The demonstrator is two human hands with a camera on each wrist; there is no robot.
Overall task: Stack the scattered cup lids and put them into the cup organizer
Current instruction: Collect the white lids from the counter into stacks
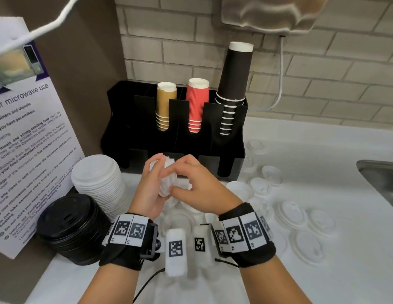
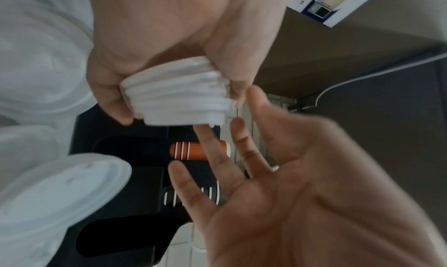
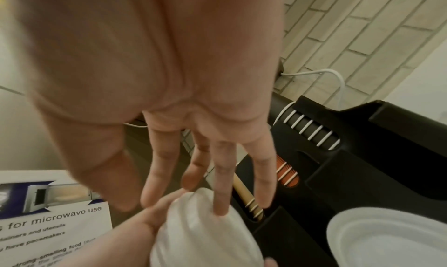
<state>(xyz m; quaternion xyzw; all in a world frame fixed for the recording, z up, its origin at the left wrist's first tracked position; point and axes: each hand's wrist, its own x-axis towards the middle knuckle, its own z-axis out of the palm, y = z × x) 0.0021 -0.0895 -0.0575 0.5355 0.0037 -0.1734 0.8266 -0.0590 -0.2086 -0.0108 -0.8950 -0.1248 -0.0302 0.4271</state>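
My left hand [image 1: 150, 183] grips a short stack of white lids [image 1: 167, 183] just above the counter, in front of the black cup organizer [image 1: 226, 159]. My right hand [image 1: 191, 183] rests straight fingers on the stack's right side. In the left wrist view the left hand [image 2: 154, 41] curls round the lid stack [image 2: 179, 99], and the right hand [image 2: 290, 175] is spread beside it. The right wrist view shows the right hand [image 3: 193, 137] touching the stack [image 3: 200, 233]. Several loose lids [image 1: 292, 213] lie on the white counter to the right.
A tall stack of white lids [image 1: 99, 178] and a stack of black lids [image 1: 70, 227] stand at the left, beside a microwave notice [image 1: 26, 139]. The organizer holds brown [image 1: 166, 106], red [image 1: 196, 104] and black cups [image 1: 233, 84]. A sink [image 1: 379, 178] lies at the right.
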